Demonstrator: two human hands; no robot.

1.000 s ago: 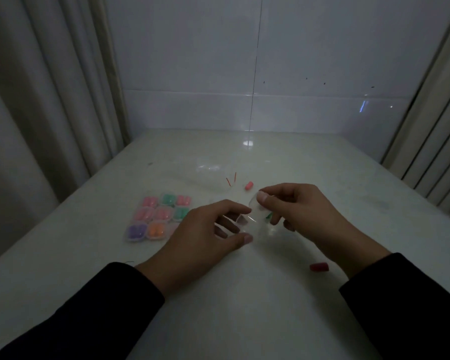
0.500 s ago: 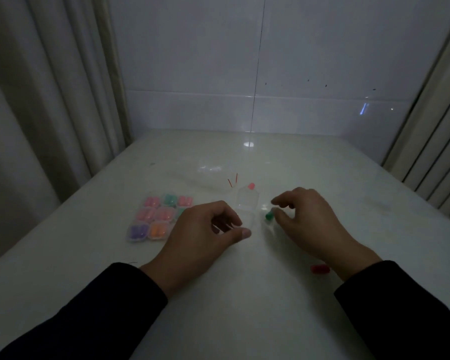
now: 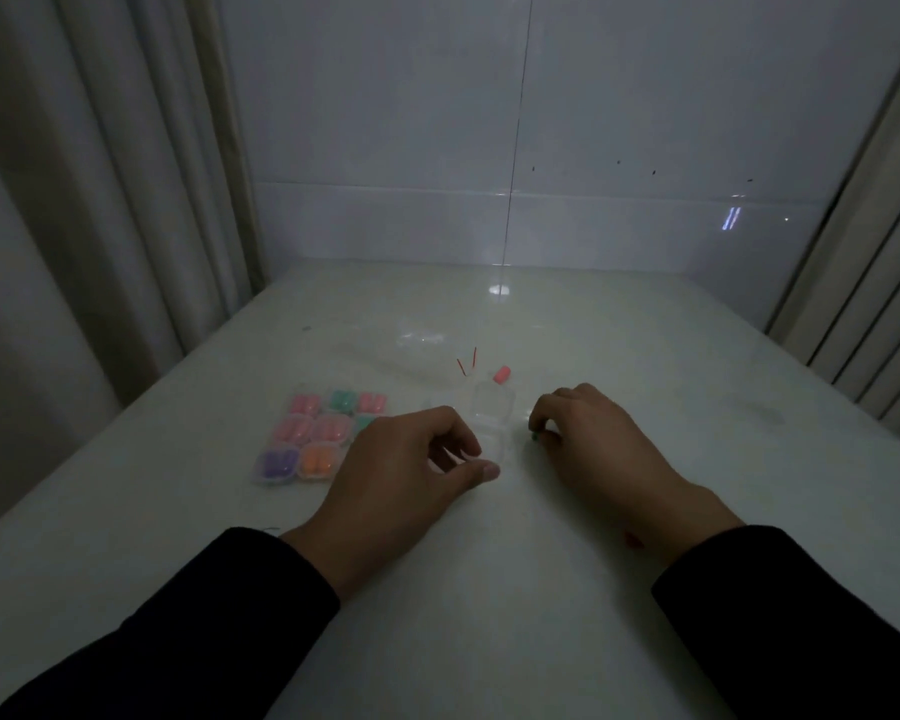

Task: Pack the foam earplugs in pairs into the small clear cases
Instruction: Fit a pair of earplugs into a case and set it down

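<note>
**Case is down and open, green plug getting picked up**

The clear case (image 3: 491,415) now lies open on the tabletop (image 3: 645,381), out of both hands. Right hand (image 3: 588,439) has dropped onto the green earplug (image 3: 534,435), fingers pinching it. Left hand (image 3: 406,459) sits loosely curled, empty, beside the case. Filled cases (image 3: 313,433) wait left.

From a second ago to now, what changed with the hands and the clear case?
The right hand let go of the open clear case, which now lies on the table, and closed its fingertips on the green earplug. The left hand stayed beside the case. The filled cases and pink earplug did not move.
</note>
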